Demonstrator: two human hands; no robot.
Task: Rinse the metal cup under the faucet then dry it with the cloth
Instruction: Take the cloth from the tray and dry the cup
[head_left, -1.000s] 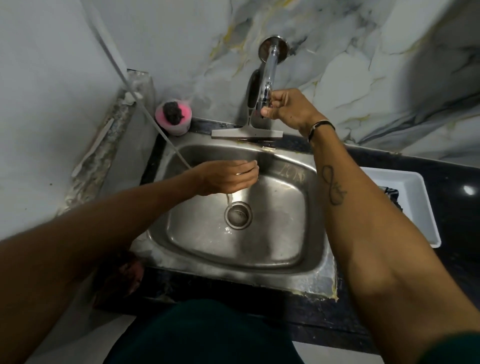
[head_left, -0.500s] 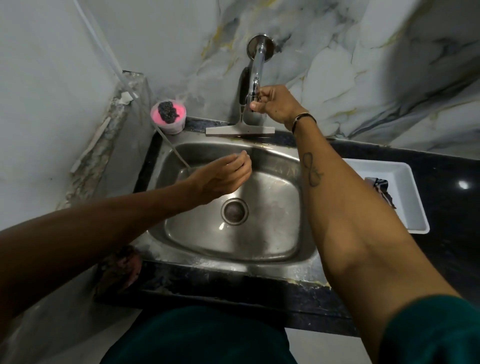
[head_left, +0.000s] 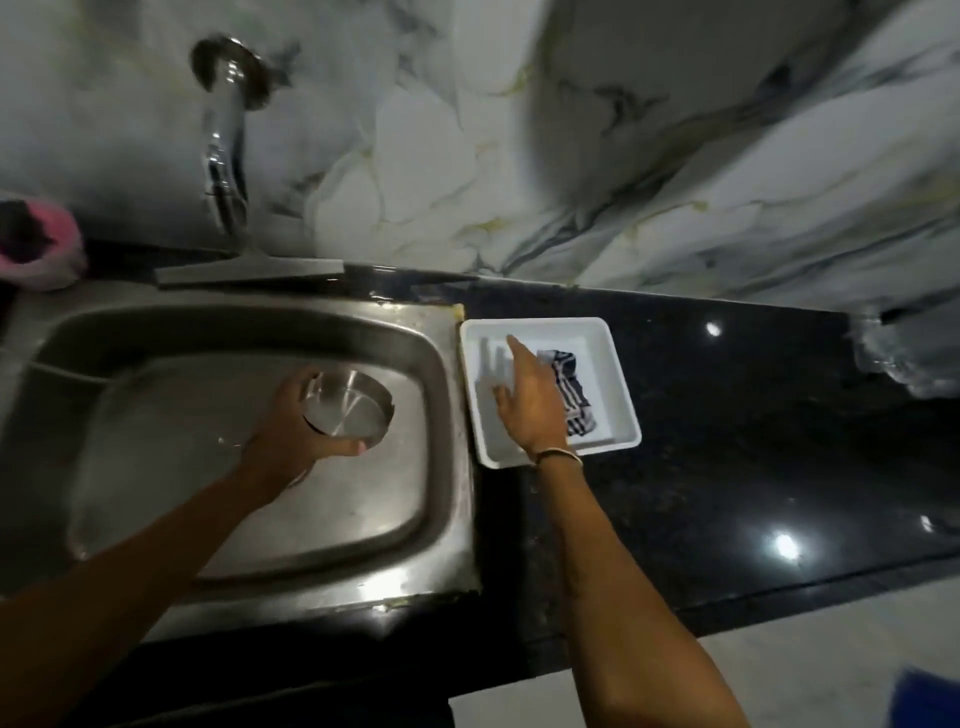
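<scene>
The cup (head_left: 347, 410) and sink (head_left: 431, 364) are brushed metal, the faucet (head_left: 224, 140) polished chrome. The counter (head_left: 753, 441) is glossy black stone, the tray (head_left: 621, 374) smooth white plastic, the cloth (head_left: 571, 395) striped fabric.

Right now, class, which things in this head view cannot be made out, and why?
- Striped cloth in the white tray: its left part is hidden behind the right hand.
- Metal cup: its outer wall is covered by the left hand.
- Pink container: cut by the left edge and blurred.
</scene>
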